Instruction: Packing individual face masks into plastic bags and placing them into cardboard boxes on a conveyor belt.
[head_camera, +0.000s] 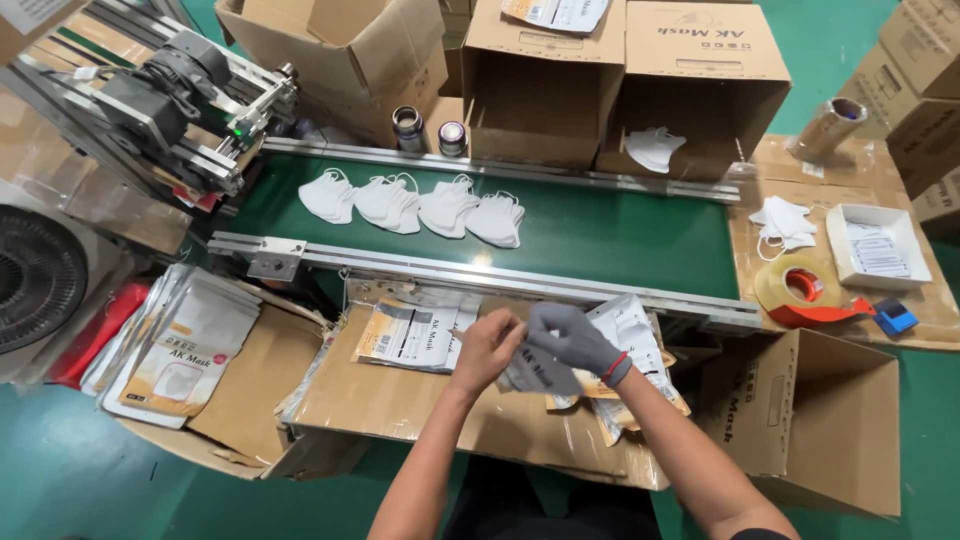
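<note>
My bare left hand (487, 347) and my right hand (573, 340), which wears a grey glove, meet over a cardboard work surface (400, 395). Both hands grip a silvery flat pouch (535, 372) between them. Just behind the hands lies a stack of printed pouches (412, 335), and more pouches (632, 330) fan out to the right. On the green conveyor belt (600, 235) beyond, several white folded face masks (415, 205) lie in a row.
A pile of printed pouches (180, 350) lies at the left. An open cardboard box (815, 420) stands at the right, with a tape dispenser (805, 292), a small white box (880, 245) and loose masks (783, 222) behind it. Open cartons (640, 90) line the belt's far side; a machine (170, 100) sits far left.
</note>
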